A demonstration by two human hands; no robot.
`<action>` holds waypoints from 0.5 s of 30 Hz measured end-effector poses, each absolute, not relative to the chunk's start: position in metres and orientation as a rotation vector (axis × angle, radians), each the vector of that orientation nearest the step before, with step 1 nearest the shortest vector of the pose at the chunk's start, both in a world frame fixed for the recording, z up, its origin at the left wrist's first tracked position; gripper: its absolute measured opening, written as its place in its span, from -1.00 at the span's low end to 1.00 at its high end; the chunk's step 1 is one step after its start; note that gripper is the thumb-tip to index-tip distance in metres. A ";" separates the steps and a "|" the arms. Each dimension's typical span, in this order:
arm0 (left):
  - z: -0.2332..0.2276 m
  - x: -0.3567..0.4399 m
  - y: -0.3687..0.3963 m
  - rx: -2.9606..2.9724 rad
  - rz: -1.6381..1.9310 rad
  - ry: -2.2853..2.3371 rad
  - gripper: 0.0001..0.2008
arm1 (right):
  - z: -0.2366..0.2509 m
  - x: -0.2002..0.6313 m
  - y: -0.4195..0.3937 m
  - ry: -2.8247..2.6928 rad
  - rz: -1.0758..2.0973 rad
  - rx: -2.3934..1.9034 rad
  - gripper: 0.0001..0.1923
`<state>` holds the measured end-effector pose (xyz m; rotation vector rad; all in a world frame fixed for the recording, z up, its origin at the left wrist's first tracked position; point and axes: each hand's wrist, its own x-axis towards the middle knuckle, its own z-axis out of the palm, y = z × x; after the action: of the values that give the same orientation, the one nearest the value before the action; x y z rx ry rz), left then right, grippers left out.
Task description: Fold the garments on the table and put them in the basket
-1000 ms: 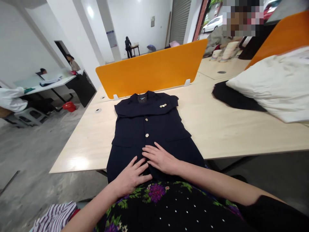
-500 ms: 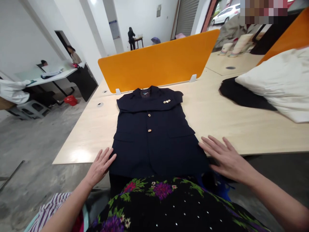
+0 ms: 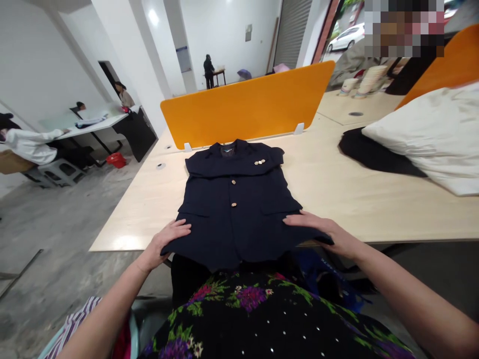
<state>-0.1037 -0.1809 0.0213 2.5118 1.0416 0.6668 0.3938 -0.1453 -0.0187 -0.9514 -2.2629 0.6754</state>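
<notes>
A navy blazer (image 3: 239, 227) with gold buttons lies front up on the pale table (image 3: 142, 199). One sleeve is folded across its chest, the gold cuff buttons showing at the right. Its lower hem hangs past the table's front edge. My left hand (image 3: 168, 238) is closed on the lower left corner, fingers on top and thumb out of sight below. At the lower right side my right hand (image 3: 324, 230) holds the other corner, with the cloth's edge lifted over the palm.
An orange divider (image 3: 247, 112) stands behind the collar. White cloth (image 3: 430, 134) and a black piece (image 3: 374, 152) lie at the right. Paper cups (image 3: 370, 82) stand beyond, near another person. A basin (image 3: 133, 324) with striped cloth is low at the left.
Both hands have moved inward from the blazer's sides and taken hold of its lower corners. The hem has risen and its corners now flare outward.
</notes>
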 end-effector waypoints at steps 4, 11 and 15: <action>0.036 -0.106 -0.215 2.382 0.473 0.994 -0.54 | -0.013 0.414 -0.165 -2.392 0.950 -0.899 -0.47; 0.091 -0.102 -0.240 2.110 0.560 1.006 -0.59 | 0.041 0.427 -0.173 -2.288 1.078 -0.930 -0.58; 0.117 -0.092 -0.217 2.002 0.953 1.165 -0.55 | 0.074 0.414 -0.144 -1.972 0.953 -0.984 -0.60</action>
<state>-0.0915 -0.2172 0.1169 2.0017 1.1645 0.9533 0.4138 -0.1445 0.0743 -0.9844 -1.9724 0.9528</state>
